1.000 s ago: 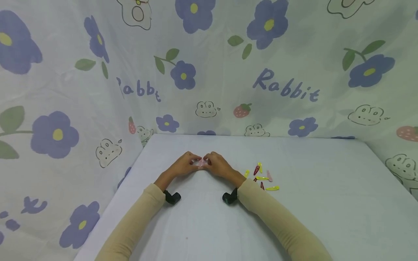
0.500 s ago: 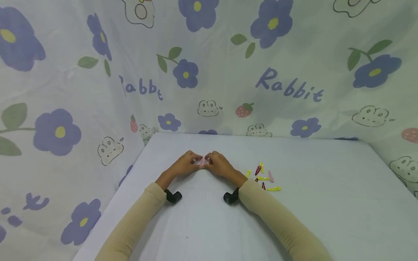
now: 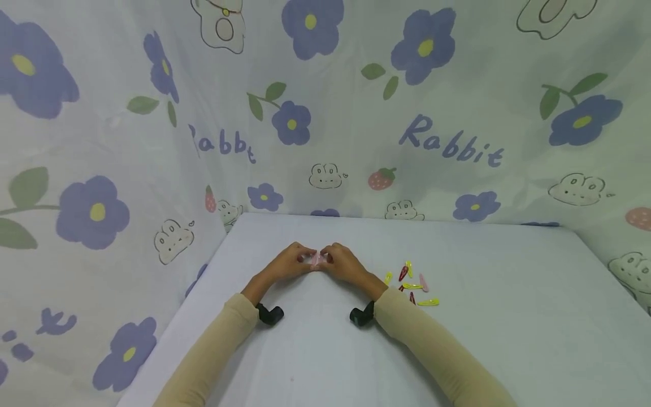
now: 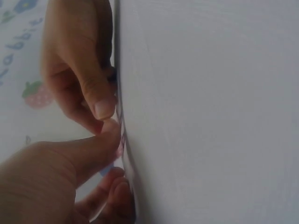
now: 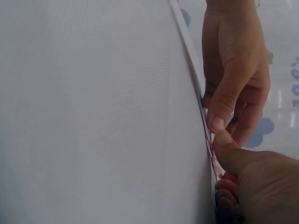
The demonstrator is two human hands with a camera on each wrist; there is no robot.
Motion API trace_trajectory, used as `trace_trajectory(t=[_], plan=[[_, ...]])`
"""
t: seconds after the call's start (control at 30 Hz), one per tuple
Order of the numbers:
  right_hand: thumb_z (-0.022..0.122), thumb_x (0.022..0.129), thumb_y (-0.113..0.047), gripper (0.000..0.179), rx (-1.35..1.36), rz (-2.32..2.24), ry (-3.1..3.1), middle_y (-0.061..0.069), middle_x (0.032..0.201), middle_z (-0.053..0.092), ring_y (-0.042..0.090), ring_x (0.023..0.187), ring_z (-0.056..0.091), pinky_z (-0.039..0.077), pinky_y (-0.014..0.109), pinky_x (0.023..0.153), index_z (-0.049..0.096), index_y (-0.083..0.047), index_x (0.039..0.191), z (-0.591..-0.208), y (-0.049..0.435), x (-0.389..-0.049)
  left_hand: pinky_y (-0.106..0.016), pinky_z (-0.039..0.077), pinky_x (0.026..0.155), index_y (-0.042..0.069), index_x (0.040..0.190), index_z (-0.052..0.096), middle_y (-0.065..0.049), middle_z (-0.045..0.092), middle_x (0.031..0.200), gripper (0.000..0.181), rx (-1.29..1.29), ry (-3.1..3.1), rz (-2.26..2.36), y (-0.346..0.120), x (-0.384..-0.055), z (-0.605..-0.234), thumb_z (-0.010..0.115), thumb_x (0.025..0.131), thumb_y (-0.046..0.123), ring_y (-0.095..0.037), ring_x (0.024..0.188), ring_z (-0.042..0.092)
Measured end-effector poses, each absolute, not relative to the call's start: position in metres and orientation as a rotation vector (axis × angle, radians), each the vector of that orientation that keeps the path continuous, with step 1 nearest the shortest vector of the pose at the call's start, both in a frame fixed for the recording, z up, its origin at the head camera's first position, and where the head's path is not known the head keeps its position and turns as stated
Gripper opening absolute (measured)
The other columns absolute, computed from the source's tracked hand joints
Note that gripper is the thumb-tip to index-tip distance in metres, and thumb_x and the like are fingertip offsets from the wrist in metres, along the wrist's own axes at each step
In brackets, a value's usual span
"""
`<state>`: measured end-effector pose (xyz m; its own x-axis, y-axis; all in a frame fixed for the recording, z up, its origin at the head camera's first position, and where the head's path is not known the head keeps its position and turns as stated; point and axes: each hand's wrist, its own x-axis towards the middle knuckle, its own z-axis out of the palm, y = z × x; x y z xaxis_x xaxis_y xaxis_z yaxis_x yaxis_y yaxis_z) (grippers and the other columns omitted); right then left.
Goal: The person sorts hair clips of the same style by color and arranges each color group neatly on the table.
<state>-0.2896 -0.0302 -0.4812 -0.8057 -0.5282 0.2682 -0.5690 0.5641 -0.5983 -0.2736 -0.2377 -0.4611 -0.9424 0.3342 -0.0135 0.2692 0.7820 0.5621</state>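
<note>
Both hands meet near the middle of the table in the head view. Between their fingertips stands a small pink hair clip [image 3: 316,259], mostly covered by the fingers. My left hand [image 3: 287,264] pinches it from the left, thumb below and fingers curved above. From the other side my right hand [image 3: 346,265] pinches it the same way. In the left wrist view, the thumb of the left hand [image 4: 51,163] nearly meets the other thumb. Pink shows by the fingertips of the right hand [image 5: 261,182] in the right wrist view.
Right of the hands lie scattered snap hair clips: several yellow ones [image 3: 428,302], dark red ones [image 3: 404,273] and a pink one [image 3: 424,282]. They rest on a white-covered table [image 3: 488,339]. A flower-and-rabbit printed curtain [image 3: 351,124] stands behind and at the sides.
The head view has shifted slightly. Both hands stay together, with small finger movements; the pink clip between them now looks narrower than one second ago. The scattered clips lie as before.
</note>
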Motion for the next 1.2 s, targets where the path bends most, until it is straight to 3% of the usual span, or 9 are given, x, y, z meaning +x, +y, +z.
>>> trace_trajectory(t=[0.3,0.53,0.87,1.03,1.2], plan=[[0.064,0.098,-0.036,0.043,0.885,1.267,-2.880,0.005,0.096,0.064,0.015,0.083,0.058,0.049,0.027,0.070,0.062,-0.004,0.128,-0.463,-0.015,-0.289,-0.039,0.050,0.087,0.012,0.132,0.066,-0.012,0.058,0.119,0.044,0.481,2.844,0.897,-0.234,-0.271,-0.461,0.075,0.091,0.024,-0.022,0.101,0.058],[0.062,0.100,-0.033,0.027,0.849,1.343,-2.866,0.002,0.102,0.067,0.013,0.088,0.062,0.052,0.028,0.074,0.068,-0.015,0.119,-0.427,0.020,-0.280,-0.039,0.049,0.086,0.017,0.132,0.066,-0.010,0.057,0.120,0.044,0.430,2.850,0.874,-0.230,-0.271,-0.465,0.076,0.090,0.024,-0.021,0.101,0.057],[0.058,0.101,-0.037,0.027,0.964,1.219,-2.855,0.005,0.107,0.071,0.017,0.096,0.062,0.052,0.035,0.081,0.069,-0.015,0.114,-0.391,0.090,-0.264,-0.041,0.049,0.088,0.017,0.134,0.064,-0.010,0.056,0.126,0.044,0.387,2.862,0.872,-0.234,-0.274,-0.458,0.073,0.092,0.025,-0.023,0.107,0.056],[0.058,0.102,-0.035,0.026,0.936,1.175,-2.855,0.004,0.104,0.071,0.015,0.093,0.062,0.052,0.034,0.081,0.070,-0.016,0.113,-0.392,0.115,-0.255,-0.044,0.050,0.089,0.015,0.134,0.064,-0.013,0.056,0.126,0.044,0.409,2.860,0.861,-0.236,-0.272,-0.460,0.073,0.092,0.025,-0.026,0.109,0.059],[0.059,0.101,-0.030,0.024,0.881,1.168,-2.900,0.010,0.098,0.069,0.016,0.079,0.057,0.050,0.031,0.068,0.070,-0.012,0.113,-0.393,0.136,-0.248,-0.043,0.050,0.089,0.015,0.135,0.064,-0.013,0.057,0.125,0.044,0.420,2.850,0.854,-0.235,-0.271,-0.457,0.072,0.093,0.025,-0.026,0.109,0.059]])
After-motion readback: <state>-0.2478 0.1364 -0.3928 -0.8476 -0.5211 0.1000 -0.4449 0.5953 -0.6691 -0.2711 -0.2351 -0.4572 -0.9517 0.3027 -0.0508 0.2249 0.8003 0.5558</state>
